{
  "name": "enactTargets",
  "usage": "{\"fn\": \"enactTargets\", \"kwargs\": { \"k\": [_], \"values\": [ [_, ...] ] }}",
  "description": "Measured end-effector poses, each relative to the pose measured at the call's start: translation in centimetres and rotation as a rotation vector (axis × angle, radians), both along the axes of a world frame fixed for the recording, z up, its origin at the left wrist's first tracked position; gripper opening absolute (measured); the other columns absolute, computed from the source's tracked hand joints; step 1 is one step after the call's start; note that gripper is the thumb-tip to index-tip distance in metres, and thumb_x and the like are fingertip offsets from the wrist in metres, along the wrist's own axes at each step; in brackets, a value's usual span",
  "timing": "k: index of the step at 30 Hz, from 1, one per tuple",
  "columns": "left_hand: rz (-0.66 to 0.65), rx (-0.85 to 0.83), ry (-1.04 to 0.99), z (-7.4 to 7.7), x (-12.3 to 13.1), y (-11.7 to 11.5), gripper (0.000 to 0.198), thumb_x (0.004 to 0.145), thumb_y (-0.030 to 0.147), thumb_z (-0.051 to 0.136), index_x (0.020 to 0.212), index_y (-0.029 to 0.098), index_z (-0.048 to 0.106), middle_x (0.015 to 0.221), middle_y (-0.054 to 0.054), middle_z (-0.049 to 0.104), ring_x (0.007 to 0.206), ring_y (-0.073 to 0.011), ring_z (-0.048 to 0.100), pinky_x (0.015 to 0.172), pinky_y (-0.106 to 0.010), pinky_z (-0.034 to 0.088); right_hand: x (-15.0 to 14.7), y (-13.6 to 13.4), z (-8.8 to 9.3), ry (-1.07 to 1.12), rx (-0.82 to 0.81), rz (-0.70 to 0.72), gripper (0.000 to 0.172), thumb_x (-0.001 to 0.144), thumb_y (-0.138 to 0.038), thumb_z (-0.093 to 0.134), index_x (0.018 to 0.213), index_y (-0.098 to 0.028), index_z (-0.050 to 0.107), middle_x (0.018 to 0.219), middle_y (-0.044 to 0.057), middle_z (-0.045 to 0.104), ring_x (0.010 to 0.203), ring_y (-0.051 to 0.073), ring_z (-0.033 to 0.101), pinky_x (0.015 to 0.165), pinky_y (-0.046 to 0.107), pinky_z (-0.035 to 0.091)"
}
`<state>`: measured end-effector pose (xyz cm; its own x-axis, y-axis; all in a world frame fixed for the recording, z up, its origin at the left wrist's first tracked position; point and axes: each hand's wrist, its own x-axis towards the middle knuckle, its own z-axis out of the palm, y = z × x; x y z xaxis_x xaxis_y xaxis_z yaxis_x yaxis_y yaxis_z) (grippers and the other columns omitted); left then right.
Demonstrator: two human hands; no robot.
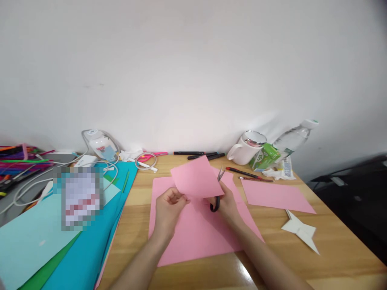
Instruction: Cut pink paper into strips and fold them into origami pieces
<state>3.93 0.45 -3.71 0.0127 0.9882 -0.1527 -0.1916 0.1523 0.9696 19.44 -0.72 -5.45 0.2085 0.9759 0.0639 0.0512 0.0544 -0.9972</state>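
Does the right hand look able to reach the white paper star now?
Probably yes: only the large pink sheet and tabletop seem to lie between the right hand and the star, though the scissors in that hand may hinder a grasp.

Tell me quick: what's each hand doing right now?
Left hand: closed, pinching the raised pink paper near its lower edge.
Right hand: closed, holding the scissors.

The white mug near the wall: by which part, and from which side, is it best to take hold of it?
I would grip the white mug by its handle, coming from the left and front. The handle loop sticks out that way, away from the green carton, which crowds the mug's right side.
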Motion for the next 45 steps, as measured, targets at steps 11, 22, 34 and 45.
{"fn": "enactTargets", "kwargs": {
  "k": [11, 22, 34, 45],
  "values": [
    [0.051, -0.082, -0.048, -0.3, 0.5, -0.5, 0.009, 0.056, 0.017, 0.068, 0.058, 0.016, 0.059, 0.055, 0.002, 0.061, 0.056, -0.0109, 0.056, 0.061, -0.022, 0.043, 0.0, -0.3, 0.5, 0.024, -0.043, 0.028, 0.024, 0.062, -0.032, 0.07, 0.062, -0.019, 0.049, 0.052, -0.005, 0.047, 0.047, 0.01, 0.04, 0.045, 0.023, 0.034],
    [-0.004, -0.121, 0.007, 0.3, 0.5, -0.6, 0.018, 0.056, 0.025, 0.075, 0.057, 0.014, 0.061, 0.051, 0.001, 0.06, 0.044, -0.0085, 0.049, 0.046, -0.021, 0.038, -0.2, -0.5, 0.1, 0.004, -0.091, 0.044, 0.028, 0.058, -0.034, 0.075, 0.066, -0.017, 0.055, 0.056, -0.002, 0.054, 0.051, 0.013, 0.047, 0.048, 0.025, 0.037],
    [0.246, -0.087, -0.178, 0.6, 0.7, -0.5, 0.023, 0.056, 0.027, 0.076, 0.072, 0.011, 0.071, 0.074, -0.005, 0.071, 0.061, -0.0161, 0.064, 0.052, -0.025, 0.052, -0.3, -0.6, 0.9, 0.186, -0.04, 0.086, 0.034, 0.065, -0.03, 0.072, 0.092, -0.02, 0.053, 0.069, 0.0, 0.063, 0.062, 0.014, 0.057, 0.058, 0.027, 0.043],
    [0.111, -0.113, -0.094, -0.1, 0.8, -0.8, 0.018, 0.059, 0.026, 0.076, 0.067, 0.011, 0.071, 0.075, -0.005, 0.072, 0.054, -0.0142, 0.061, 0.05, -0.025, 0.052, -0.1, -0.7, 1.3, 0.19, -0.057, -0.017, 0.028, 0.063, -0.026, 0.074, 0.08, -0.019, 0.053, 0.059, -0.003, 0.062, 0.053, 0.013, 0.058, 0.053, 0.026, 0.043]
  ]
}}
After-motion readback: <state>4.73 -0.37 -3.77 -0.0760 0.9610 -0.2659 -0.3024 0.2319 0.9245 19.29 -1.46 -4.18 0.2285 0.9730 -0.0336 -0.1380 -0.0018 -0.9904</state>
